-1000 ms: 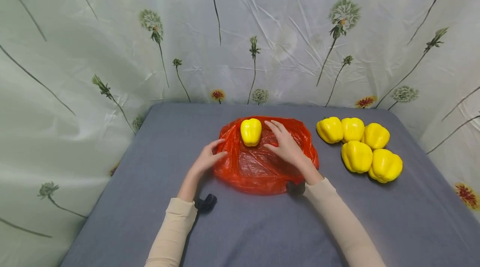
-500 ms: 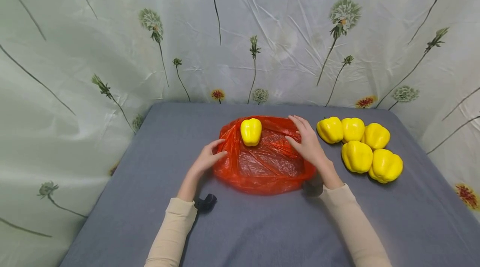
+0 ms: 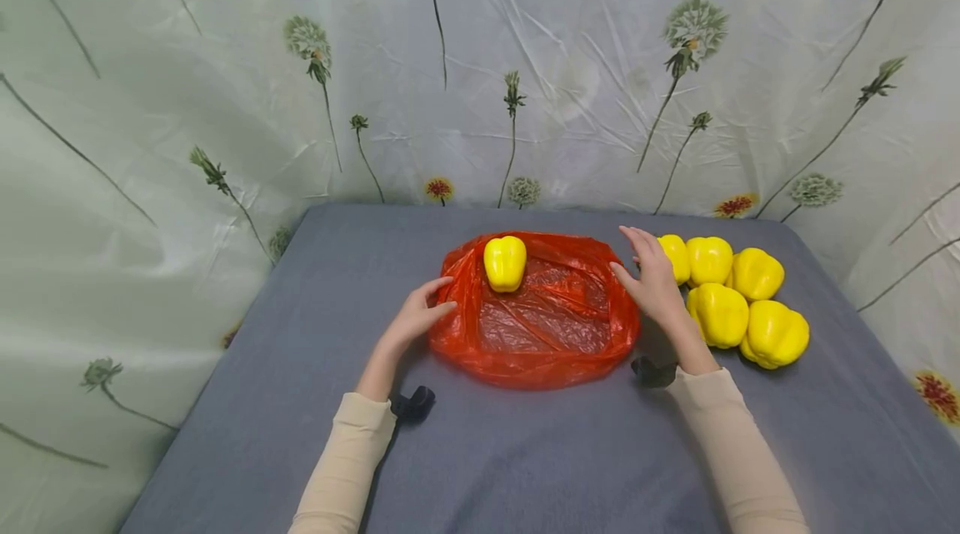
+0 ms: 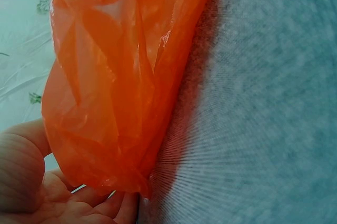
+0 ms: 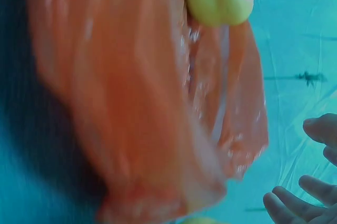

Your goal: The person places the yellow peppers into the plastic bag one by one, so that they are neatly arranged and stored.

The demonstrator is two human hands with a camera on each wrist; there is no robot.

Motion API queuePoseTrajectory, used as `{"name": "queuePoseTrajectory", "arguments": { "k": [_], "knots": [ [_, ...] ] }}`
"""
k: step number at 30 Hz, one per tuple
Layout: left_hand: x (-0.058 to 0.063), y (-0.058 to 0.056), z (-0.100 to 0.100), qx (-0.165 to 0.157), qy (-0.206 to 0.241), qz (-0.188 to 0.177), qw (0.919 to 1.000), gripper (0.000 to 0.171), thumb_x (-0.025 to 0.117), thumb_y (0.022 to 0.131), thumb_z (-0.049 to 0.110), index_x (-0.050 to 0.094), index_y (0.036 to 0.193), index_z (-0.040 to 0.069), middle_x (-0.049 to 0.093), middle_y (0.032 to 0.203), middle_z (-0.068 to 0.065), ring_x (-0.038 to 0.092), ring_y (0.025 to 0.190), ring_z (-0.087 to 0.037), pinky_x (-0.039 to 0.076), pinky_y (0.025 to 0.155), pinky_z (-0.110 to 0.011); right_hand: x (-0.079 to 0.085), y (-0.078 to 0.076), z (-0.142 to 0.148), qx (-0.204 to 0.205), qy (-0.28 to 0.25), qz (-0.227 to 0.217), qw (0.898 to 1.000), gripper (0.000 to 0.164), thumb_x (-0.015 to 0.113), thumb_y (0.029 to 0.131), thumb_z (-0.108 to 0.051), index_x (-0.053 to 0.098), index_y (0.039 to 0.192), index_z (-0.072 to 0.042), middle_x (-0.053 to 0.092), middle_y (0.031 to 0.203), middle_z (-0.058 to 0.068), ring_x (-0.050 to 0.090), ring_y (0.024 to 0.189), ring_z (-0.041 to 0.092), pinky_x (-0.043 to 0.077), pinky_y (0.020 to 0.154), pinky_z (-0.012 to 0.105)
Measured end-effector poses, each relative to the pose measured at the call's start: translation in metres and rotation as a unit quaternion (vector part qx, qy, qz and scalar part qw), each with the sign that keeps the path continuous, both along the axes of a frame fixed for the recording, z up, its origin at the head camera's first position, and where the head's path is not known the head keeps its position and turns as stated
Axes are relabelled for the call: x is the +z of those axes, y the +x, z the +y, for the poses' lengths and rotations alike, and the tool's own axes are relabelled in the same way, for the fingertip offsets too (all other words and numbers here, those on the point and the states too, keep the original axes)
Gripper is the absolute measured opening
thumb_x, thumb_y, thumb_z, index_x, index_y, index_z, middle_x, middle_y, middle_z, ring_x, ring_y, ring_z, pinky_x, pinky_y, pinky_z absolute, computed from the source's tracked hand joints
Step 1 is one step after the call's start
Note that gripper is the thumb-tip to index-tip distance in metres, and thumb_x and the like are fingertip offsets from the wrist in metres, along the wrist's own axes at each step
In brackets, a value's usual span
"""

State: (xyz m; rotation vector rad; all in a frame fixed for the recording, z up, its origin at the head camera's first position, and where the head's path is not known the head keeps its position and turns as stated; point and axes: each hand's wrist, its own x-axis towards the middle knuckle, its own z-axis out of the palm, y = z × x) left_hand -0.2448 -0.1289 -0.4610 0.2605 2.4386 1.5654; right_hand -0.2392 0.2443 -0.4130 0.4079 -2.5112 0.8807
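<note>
Straight past left hand (image 3: 411,319) and right hand (image 3: 657,288) to a pale curtain (image 3: 585,130), printed with dandelions (image 3: 696,24), catching light along its creases! Down beneath both, onto a grey cloth-covered table (image 3: 525,459).

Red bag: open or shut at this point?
Open. In the head view the bag's mouth is spread wide, its creased inside shows, and one yellow pepper sits within the rim.
</note>
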Motion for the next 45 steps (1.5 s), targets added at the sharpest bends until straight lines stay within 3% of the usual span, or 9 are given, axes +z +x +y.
{"name": "queuePoseTrajectory", "arguments": {
  "k": [4, 14, 21, 22, 28, 29, 37, 45],
  "knots": [
    [0.000, 0.000, 0.000, 0.003, 0.003, -0.004, 1.0000, 0.054, 0.056, 0.091, 0.017, 0.039, 0.141, 0.008, 0.043, 0.143, -0.018, 0.050, 0.124, -0.034, 0.042, 0.105, -0.048, -0.001, -0.002, 0.012, -0.035, -0.009, -0.003, 0.999, 0.055, 0.063, 0.085, -0.003, 0.042, 0.136, 0.000, 0.040, 0.137, 0.028, 0.040, 0.126, 0.044, 0.037, 0.102, 0.061],
    [-0.002, 0.000, 0.000, -0.001, -0.001, -0.002, 1.0000, 0.054, 0.056, 0.091, 0.018, 0.039, 0.142, 0.008, 0.043, 0.143, -0.018, 0.050, 0.123, -0.033, 0.043, 0.105, -0.048, -0.005, -0.011, 0.032, -0.094, -0.039, 0.005, 0.995, 0.048, 0.059, 0.085, -0.002, 0.045, 0.130, 0.007, 0.037, 0.136, 0.035, 0.034, 0.126, 0.050, 0.027, 0.105, 0.064],
    [-0.005, 0.000, 0.001, 0.007, -0.001, -0.003, 1.0000, 0.054, 0.056, 0.091, 0.018, 0.039, 0.142, 0.008, 0.042, 0.144, -0.018, 0.048, 0.126, -0.034, 0.041, 0.106, -0.048, -0.008, -0.013, 0.038, -0.116, -0.038, -0.037, 0.992, 0.050, 0.057, 0.086, -0.003, 0.041, 0.133, 0.007, 0.032, 0.138, 0.036, 0.029, 0.128, 0.052, 0.024, 0.107, 0.065],
    [0.000, 0.003, 0.002, 0.005, 0.000, -0.006, 1.0000, 0.054, 0.056, 0.092, 0.017, 0.038, 0.142, 0.007, 0.041, 0.145, -0.019, 0.047, 0.127, -0.035, 0.041, 0.106, -0.048, -0.008, -0.012, 0.039, -0.117, -0.037, -0.043, 0.992, 0.051, 0.057, 0.087, -0.003, 0.041, 0.133, 0.007, 0.032, 0.138, 0.036, 0.029, 0.129, 0.052, 0.024, 0.107, 0.065],
    [0.002, 0.003, 0.003, 0.008, -0.006, -0.005, 0.9999, 0.054, 0.056, 0.091, 0.017, 0.039, 0.142, 0.008, 0.042, 0.145, -0.019, 0.047, 0.127, -0.035, 0.040, 0.107, -0.049, -0.011, -0.015, 0.042, -0.122, -0.027, -0.076, 0.989, 0.053, 0.054, 0.089, -0.006, 0.036, 0.137, 0.006, 0.029, 0.141, 0.036, 0.027, 0.130, 0.052, 0.024, 0.107, 0.066],
    [-0.002, 0.000, 0.002, 0.010, -0.008, 0.000, 0.9999, 0.054, 0.056, 0.091, 0.018, 0.039, 0.141, 0.008, 0.042, 0.144, -0.018, 0.047, 0.127, -0.034, 0.041, 0.106, -0.049, -0.011, -0.015, 0.042, -0.124, -0.024, -0.076, 0.989, 0.052, 0.053, 0.090, -0.006, 0.036, 0.137, 0.006, 0.028, 0.141, 0.036, 0.027, 0.130, 0.052, 0.024, 0.107, 0.066],
    [0.000, 0.000, 0.002, 0.011, -0.006, 0.000, 0.9999, 0.054, 0.056, 0.091, 0.019, 0.039, 0.141, 0.008, 0.042, 0.144, -0.018, 0.048, 0.125, -0.034, 0.042, 0.106, -0.048, -0.014, -0.020, 0.040, -0.140, -0.027, -0.016, 0.990, 0.042, 0.049, 0.088, 0.003, 0.045, 0.129, 0.010, 0.037, 0.134, 0.037, 0.032, 0.124, 0.052, 0.025, 0.107, 0.061],
    [-0.002, -0.001, 0.002, 0.010, -0.004, 0.000, 0.9999, 0.053, 0.055, 0.092, 0.017, 0.039, 0.141, 0.007, 0.041, 0.145, -0.019, 0.046, 0.128, -0.035, 0.039, 0.108, -0.049, -0.014, -0.019, 0.038, -0.166, -0.020, -0.092, 0.982, 0.050, 0.050, 0.090, 0.000, 0.036, 0.137, 0.009, 0.032, 0.136, 0.036, 0.028, 0.124, 0.052, 0.026, 0.106, 0.060]
  ]
}}
